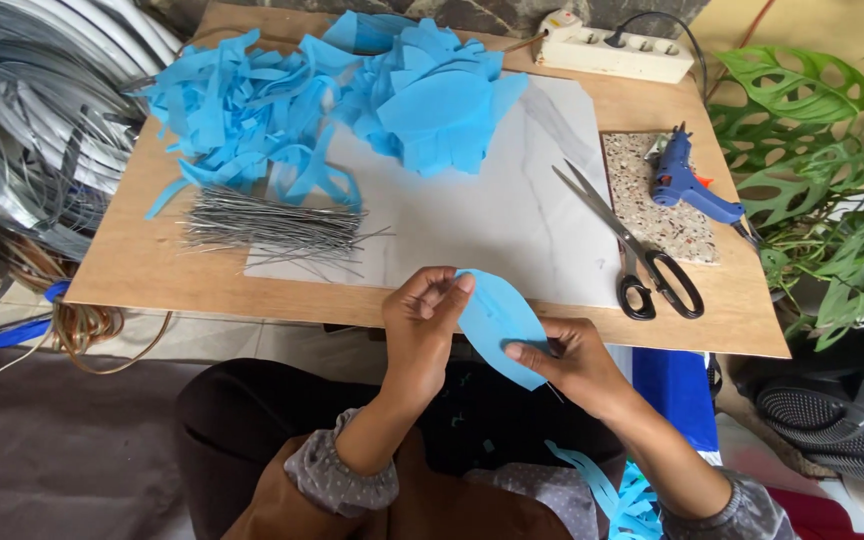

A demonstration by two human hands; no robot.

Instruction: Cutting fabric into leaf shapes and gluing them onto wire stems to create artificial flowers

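A blue leaf-shaped foam piece (497, 320) is held between both hands, just in front of the near edge of the wooden board (152, 265). My left hand (420, 320) pinches its upper tip with fingers and thumb. The lower end of the piece is gripped by my right hand (577, 365). A thin wire seems to run under the piece by my right fingers, though it is hard to make out.
On the board lie a white sheet (512, 220), a pile of blue foam strips (242, 115), stacked blue leaf shapes (437, 100), a bundle of thin wires (272, 230), scissors (637, 250), and a blue glue gun (687, 185) on a speckled tile. A power strip (612, 50) sits at the back. Plant leaves stand right.
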